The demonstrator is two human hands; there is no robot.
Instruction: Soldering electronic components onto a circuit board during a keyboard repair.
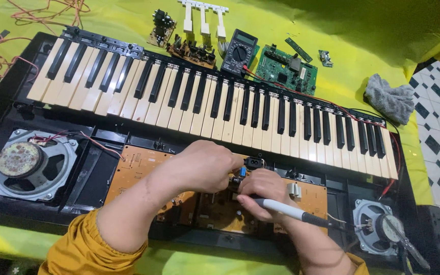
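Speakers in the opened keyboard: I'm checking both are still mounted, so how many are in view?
2. One speaker sits at the case's left end; the other speaker sits at the right end, near the right hand's soldering iron. None appear hidden.

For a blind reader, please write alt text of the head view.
Two bare hands work on a brown circuit board inside an opened keyboard; the right hand holds a white pen-like tool, the left hand rests beside it.
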